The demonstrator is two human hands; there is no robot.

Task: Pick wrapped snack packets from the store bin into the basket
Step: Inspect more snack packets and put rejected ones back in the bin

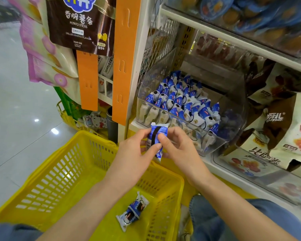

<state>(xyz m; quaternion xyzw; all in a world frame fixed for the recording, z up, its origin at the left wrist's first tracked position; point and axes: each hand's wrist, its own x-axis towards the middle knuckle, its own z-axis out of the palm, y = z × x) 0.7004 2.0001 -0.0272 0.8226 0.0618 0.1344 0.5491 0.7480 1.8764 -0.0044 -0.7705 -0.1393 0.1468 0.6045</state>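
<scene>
Both hands are on one packet (156,136). The left hand (137,151) pinches its left edge between thumb and fingers, and the right hand (180,150) pinches the right side with the thumb on the front face. The packet is upright in the air, just in front of the front wall of the clear bin (221,142) and over the far rim of the yellow basket (42,173). The bin sits on the shelf (236,176) with a loose pile of same-type packets (181,101) heaped toward its left side. The basket floor already has wrapped snack (132,211) lying flat; it could be one or two overlapping, can't tell. Handling call: it looks very light, with thin glossy film that is soft and crinkly and probably a bit slick. The contents are likely a small biscuit or cake, so crushable if squeezed. Best hold is a light pinch on a flat crimped end seal or across the narrow middle; no squeeze on the body is needed. One hand should be enough to carry it. Main risk is the film sliding out of a weak pinch. A short drop into the basket should be harmless at this weight.
</scene>
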